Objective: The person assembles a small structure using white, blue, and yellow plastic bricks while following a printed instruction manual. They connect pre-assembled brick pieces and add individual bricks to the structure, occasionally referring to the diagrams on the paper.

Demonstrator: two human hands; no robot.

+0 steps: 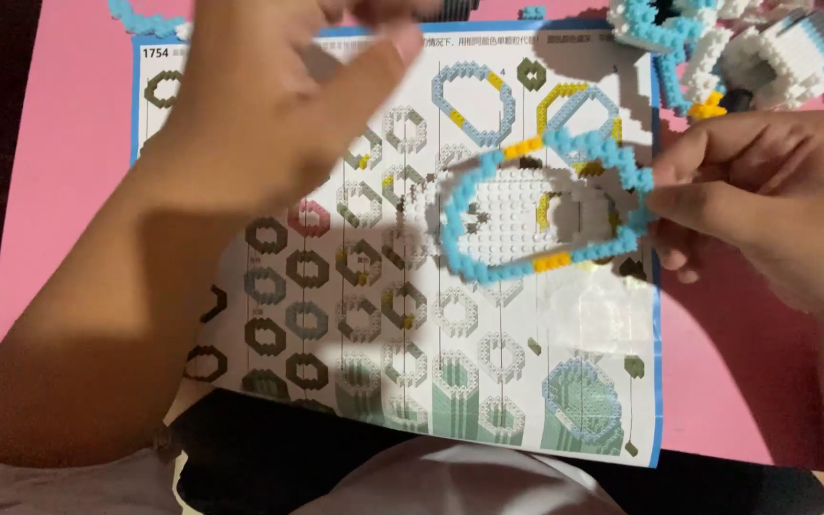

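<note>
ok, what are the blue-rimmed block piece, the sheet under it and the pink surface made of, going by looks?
Block piece: looks like small moulded plastic bricks, studded white middle, light blue rim, a few yellow ones; slightly glossy. The right hand pinches its edge.
Sheet: printed paper, thin, flat, blue border, rows of drawn build steps.
Pink surface: smooth, even and matte; could be plastic or painted board, cannot tell which.

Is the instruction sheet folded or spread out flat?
Spread flat: the instruction sheet lies open on the pink table, diagrams visible edge to edge.
</note>
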